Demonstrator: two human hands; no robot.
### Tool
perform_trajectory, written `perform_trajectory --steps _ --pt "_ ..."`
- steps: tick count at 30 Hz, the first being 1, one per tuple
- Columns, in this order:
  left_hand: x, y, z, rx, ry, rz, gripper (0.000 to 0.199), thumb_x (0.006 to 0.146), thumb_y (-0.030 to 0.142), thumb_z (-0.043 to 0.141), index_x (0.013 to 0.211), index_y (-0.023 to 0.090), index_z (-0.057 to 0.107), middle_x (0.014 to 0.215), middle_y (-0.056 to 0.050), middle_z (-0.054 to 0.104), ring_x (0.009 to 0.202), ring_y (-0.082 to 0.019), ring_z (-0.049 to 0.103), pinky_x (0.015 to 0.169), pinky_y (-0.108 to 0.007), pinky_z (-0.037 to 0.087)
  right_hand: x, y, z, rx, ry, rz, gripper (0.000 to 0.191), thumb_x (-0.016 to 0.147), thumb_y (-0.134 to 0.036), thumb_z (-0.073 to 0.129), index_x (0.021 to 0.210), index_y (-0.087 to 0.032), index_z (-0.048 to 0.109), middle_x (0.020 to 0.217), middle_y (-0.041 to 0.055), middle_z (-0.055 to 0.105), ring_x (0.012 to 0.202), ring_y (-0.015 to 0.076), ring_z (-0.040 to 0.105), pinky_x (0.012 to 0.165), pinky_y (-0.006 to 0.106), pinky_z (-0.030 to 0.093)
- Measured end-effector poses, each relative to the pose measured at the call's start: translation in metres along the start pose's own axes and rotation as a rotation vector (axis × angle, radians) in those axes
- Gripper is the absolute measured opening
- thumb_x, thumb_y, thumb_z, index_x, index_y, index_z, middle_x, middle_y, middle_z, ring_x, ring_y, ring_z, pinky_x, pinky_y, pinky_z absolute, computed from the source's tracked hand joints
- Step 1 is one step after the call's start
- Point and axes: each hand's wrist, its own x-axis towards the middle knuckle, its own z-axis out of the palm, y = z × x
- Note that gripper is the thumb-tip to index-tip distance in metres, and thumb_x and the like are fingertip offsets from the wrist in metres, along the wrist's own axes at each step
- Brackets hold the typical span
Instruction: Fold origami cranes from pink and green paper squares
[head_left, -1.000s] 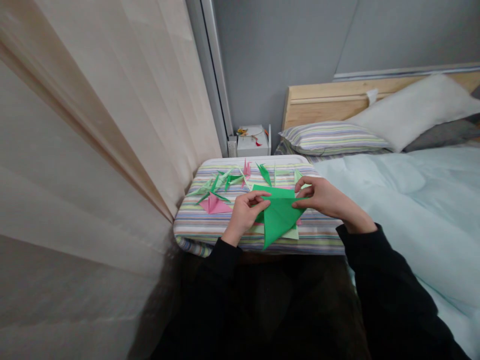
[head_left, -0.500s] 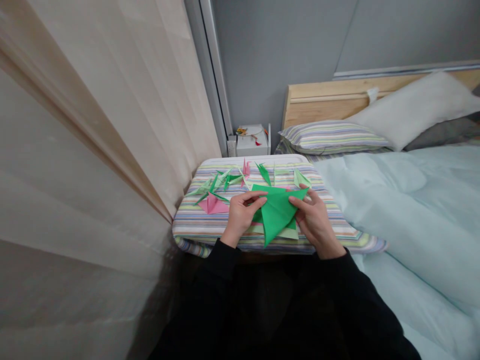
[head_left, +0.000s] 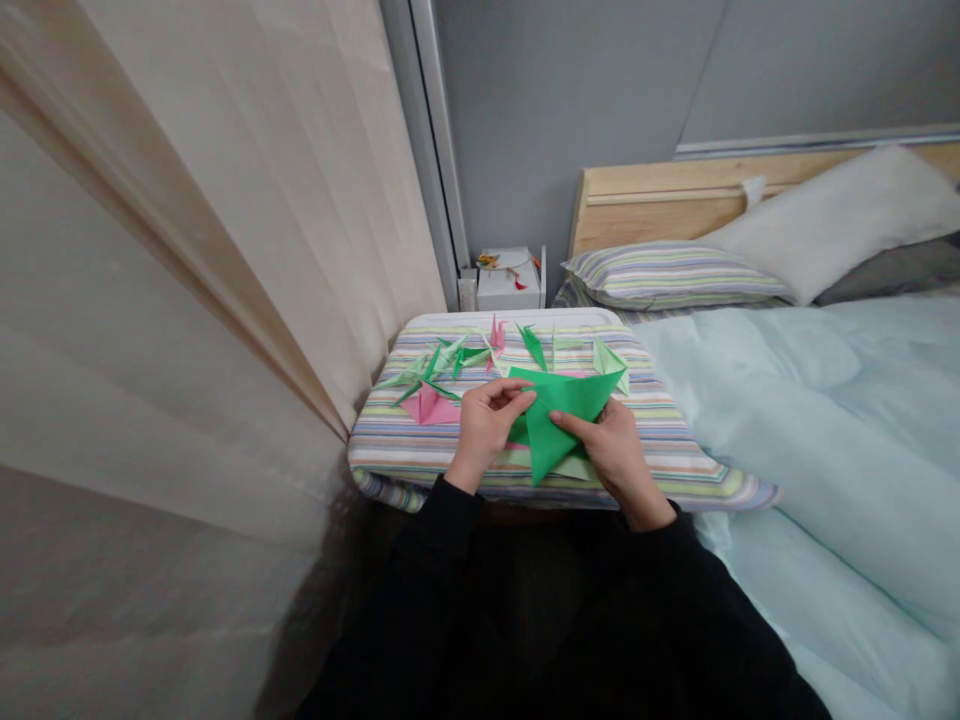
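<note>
Between my hands is a green sheet of origami paper point(head_left: 551, 425), folded to a triangle with one point hanging down. My left hand point(head_left: 484, 425) pinches its left corner between thumb and fingers. My right hand point(head_left: 611, 445) grips it from the right, thumb flat on the front face and the other fingers hidden behind. Under the held paper, partly covered, lies a light green sheet point(head_left: 577, 468) on the striped cloth. Just left of my left hand sits a pink folded paper crane point(head_left: 429, 405).
Several green and pink paper cranes lie along the far half of the small table point(head_left: 397, 450), among them a dark green one point(head_left: 532, 346). A bed with a pale blue quilt point(head_left: 810, 400) stands at the right. A beige curtain point(head_left: 225, 250) hangs at the left.
My right hand has slid from the paper's right corner down and inward, its thumb now nearer the middle of the sheet. The left hand keeps its pinch. The view has shifted slightly.
</note>
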Motion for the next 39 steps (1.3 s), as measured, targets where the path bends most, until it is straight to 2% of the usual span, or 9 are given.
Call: perform_trajectory --steps 5,10,18,22,25,29,32,35,39 --pt "0.000 -0.001 -0.002 0.019 -0.048 0.005 0.021 0.071 0.033 0.084 0.085 0.017 0.082 0.064 0.000 0.064 0.056 -0.010 0.050 0.054 -0.024 0.039 -0.002 -0.007 0.000 -0.064 0.057 0.027 0.046 0.062 -0.041 0.089 0.097 -0.016 0.072 0.100 0.0123 0.080 0.090 0.0321 0.074 0.082 0.045 0.059" --pt "0.001 -0.003 -0.001 0.007 -0.076 -0.036 0.024 0.069 0.034 0.085 0.084 0.016 0.081 0.062 0.000 0.062 0.055 -0.010 0.050 0.053 -0.024 0.040 0.005 -0.010 -0.006 0.109 0.065 0.070 0.042 0.065 -0.044 0.087 0.093 -0.018 0.072 0.091 0.0086 0.080 0.080 0.0283 0.075 0.075 0.042 0.062" --pt "0.001 -0.002 0.002 -0.021 -0.121 -0.076 0.030 0.071 0.034 0.084 0.094 0.015 0.082 0.060 0.001 0.061 0.055 -0.010 0.049 0.054 -0.024 0.042 0.010 -0.004 -0.003 0.126 0.102 0.060 0.047 0.059 -0.047 0.090 0.091 -0.017 0.073 0.087 0.0083 0.081 0.076 0.0279 0.076 0.071 0.041 0.062" --pt "0.001 -0.002 0.002 0.029 -0.145 -0.060 0.031 0.071 0.034 0.084 0.096 0.015 0.083 0.067 -0.002 0.068 0.056 -0.010 0.047 0.054 -0.024 0.037 0.006 -0.011 -0.002 0.120 0.050 0.082 0.046 0.058 -0.047 0.091 0.088 -0.018 0.074 0.083 0.0080 0.080 0.073 0.0278 0.075 0.067 0.040 0.062" --pt "0.000 -0.002 0.002 0.038 -0.152 -0.057 0.030 0.070 0.034 0.084 0.093 0.014 0.084 0.065 -0.002 0.067 0.055 -0.010 0.046 0.053 -0.024 0.033 0.006 -0.017 -0.004 0.112 0.005 0.105 0.042 0.059 -0.046 0.091 0.086 -0.018 0.074 0.081 0.0073 0.080 0.070 0.0271 0.074 0.065 0.039 0.061" --pt "-0.002 -0.001 0.001 0.051 -0.168 -0.051 0.031 0.071 0.034 0.084 0.094 0.013 0.083 0.058 0.000 0.062 0.053 -0.009 0.042 0.052 -0.024 0.030 0.009 -0.021 -0.009 0.175 0.035 0.105 0.036 0.064 -0.045 0.088 0.085 -0.019 0.073 0.070 0.0028 0.075 0.056 0.0203 0.066 0.052 0.032 0.053" --pt "-0.003 0.003 0.000 0.061 -0.235 -0.059 0.035 0.072 0.035 0.083 0.100 0.014 0.082 0.058 0.001 0.061 0.051 -0.008 0.042 0.052 -0.024 0.030 0.011 -0.022 -0.011 0.242 0.052 0.137 0.034 0.063 -0.043 0.089 0.074 -0.020 0.067 0.055 -0.0024 0.065 0.045 0.0146 0.055 0.043 0.028 0.042" --pt "-0.003 0.009 -0.002 0.041 -0.360 -0.108 0.041 0.072 0.035 0.082 0.106 0.013 0.078 0.055 0.004 0.057 0.049 -0.007 0.040 0.050 -0.023 0.029 0.013 -0.022 -0.017 0.231 -0.003 0.176 0.037 0.060 -0.042 0.091 0.067 -0.020 0.063 0.051 -0.0042 0.059 0.041 0.0110 0.047 0.041 0.026 0.036" --pt "-0.002 0.011 -0.001 -0.008 -0.426 -0.174 0.039 0.073 0.041 0.081 0.098 0.012 0.075 0.059 0.003 0.059 0.047 -0.008 0.044 0.048 -0.023 0.032 0.014 -0.028 -0.023 0.069 -0.201 0.203 0.038 0.060 -0.045 0.090 0.071 -0.019 0.066 0.058 -0.0014 0.063 0.047 0.0123 0.051 0.045 0.027 0.036"
